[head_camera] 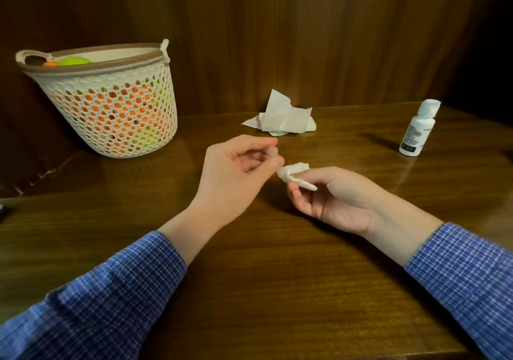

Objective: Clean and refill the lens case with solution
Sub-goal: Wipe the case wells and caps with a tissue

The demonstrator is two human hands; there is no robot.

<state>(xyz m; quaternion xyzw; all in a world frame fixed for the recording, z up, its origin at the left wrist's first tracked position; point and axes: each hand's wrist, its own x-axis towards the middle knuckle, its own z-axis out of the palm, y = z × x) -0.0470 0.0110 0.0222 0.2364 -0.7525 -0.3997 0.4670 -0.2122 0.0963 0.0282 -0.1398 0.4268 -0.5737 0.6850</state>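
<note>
Over the counter (277, 290), the right hand (330, 195) pinches a twisted tissue (295, 175). The left hand (238, 173) has curled fingers; I cannot tell what they hold. The bottle (417, 129) stands open at far right.

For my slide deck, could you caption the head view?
Both hands pinch a twisted tissue over the table.

Blue checked sleeves (116, 290), white tissue (280, 118), white bottle (417, 129), cream lattice basket (111, 104).
</note>
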